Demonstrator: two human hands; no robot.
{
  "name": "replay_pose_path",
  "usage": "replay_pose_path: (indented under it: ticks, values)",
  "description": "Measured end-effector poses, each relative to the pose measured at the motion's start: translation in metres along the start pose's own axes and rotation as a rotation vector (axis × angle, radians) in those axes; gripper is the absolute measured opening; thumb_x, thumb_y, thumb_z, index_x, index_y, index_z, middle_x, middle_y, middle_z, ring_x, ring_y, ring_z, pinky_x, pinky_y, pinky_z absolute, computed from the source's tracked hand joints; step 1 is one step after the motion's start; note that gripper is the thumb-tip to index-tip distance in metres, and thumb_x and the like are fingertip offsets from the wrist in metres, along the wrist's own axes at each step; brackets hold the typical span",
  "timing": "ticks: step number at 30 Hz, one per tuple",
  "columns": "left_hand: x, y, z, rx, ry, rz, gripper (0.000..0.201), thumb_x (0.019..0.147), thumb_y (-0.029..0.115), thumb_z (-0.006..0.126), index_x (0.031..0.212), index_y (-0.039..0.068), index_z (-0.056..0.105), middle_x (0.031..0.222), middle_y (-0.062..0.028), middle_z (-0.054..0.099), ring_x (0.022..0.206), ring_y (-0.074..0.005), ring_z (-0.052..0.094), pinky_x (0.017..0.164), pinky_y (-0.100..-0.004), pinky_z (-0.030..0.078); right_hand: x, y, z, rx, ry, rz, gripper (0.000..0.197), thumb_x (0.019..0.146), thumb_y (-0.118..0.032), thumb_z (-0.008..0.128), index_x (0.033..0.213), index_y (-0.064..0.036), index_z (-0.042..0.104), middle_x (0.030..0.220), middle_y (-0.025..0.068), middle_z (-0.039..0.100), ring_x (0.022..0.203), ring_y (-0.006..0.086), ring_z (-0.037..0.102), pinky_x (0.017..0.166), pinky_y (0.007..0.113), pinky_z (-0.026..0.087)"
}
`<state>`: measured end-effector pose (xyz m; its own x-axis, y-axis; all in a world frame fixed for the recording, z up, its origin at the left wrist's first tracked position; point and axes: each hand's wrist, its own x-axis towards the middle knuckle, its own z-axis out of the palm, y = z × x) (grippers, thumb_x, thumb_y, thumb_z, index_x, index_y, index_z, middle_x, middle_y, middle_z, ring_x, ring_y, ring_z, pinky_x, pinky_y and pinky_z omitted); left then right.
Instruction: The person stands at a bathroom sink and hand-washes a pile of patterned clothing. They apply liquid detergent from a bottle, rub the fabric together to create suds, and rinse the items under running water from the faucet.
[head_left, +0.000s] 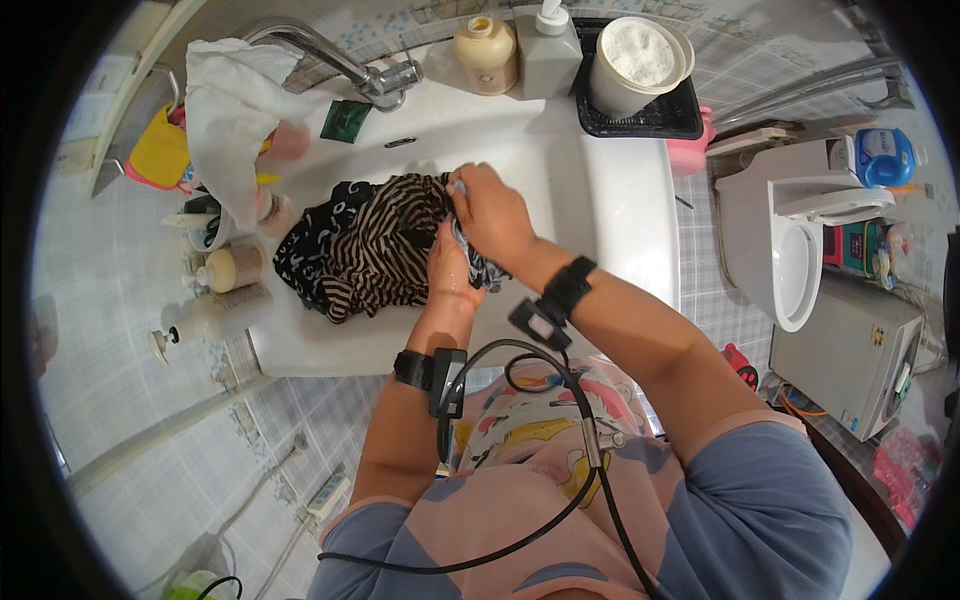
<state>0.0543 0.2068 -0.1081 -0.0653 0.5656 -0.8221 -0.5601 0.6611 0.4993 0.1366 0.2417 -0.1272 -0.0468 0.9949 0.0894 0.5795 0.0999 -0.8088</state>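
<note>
Both my hands are over a white washbasin [560, 230], gripping a bunched grey patterned cloth [488, 273]. My right hand [490, 212] is closed, its fingers pinching the upper end of the cloth. Just below it, my left hand [450, 265] looks wet and is wrapped round the same cloth, which is partly hidden by the hands. Against my left hand lies a crumpled brown-and-black striped garment [385, 240]. A black garment with white marks [310, 250] lies heaped at its left, and where the fabrics meet cannot be made out.
A chrome faucet [385, 85] and a green packet [345, 120] are at the basin's back. A cream bottle [487, 58], a grey pump bottle [548, 55] and a tub of white powder [640, 65] stand along the far edge. A white towel [225, 120] hangs at the left.
</note>
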Motion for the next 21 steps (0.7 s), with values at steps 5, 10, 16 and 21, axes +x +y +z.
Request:
replay_pose_path:
  ticks: [5,10,16,21]
  values:
    - [0.074,-0.038,-0.088,0.163,-0.328,0.32,0.046,0.092,0.043,0.042,0.128,0.015,0.043,0.118,-0.0042,0.052,0.1,-0.0183,0.052,0.076,-0.0363,0.046,-0.046,-0.045,-0.007,0.094,-0.198,-0.142,0.016,0.082,-0.015,0.054,0.097,-0.0094,0.052,0.093,0.0165,0.054,0.079,0.0392,0.055,0.067,0.046,0.046]
    - [-0.015,0.011,0.004,0.31,0.101,-0.168,0.049,0.079,0.057,0.049,0.112,0.021,0.057,0.105,0.0061,0.059,0.088,-0.0109,0.054,0.063,-0.0315,0.037,0.0,0.011,-0.025,0.161,-0.043,0.195,0.017,0.088,-0.021,0.051,0.098,-0.0089,0.056,0.092,0.0189,0.06,0.08,0.0362,0.058,0.07,0.041,0.047]
    - [0.003,0.026,-0.026,-0.122,-0.365,-0.054,0.054,0.084,0.055,0.052,0.111,0.009,0.058,0.111,-0.0064,0.06,0.096,-0.0205,0.059,0.083,-0.0344,0.046,-0.019,0.043,-0.046,1.228,-0.2,0.673,0.04,0.092,-0.035,0.05,0.114,-0.0022,0.054,0.102,0.0099,0.062,0.091,0.0198,0.06,0.082,0.032,0.048]
    - [0.006,0.019,-0.045,0.041,-0.319,0.04,0.036,0.082,0.027,0.064,0.11,0.006,0.056,0.105,-0.0076,0.062,0.092,-0.0209,0.061,0.079,-0.0363,0.049,-0.026,0.046,-0.067,1.422,-0.342,0.679,0.04,0.09,-0.035,0.054,0.116,-0.0037,0.052,0.106,0.0083,0.06,0.097,0.018,0.059,0.084,0.031,0.048]
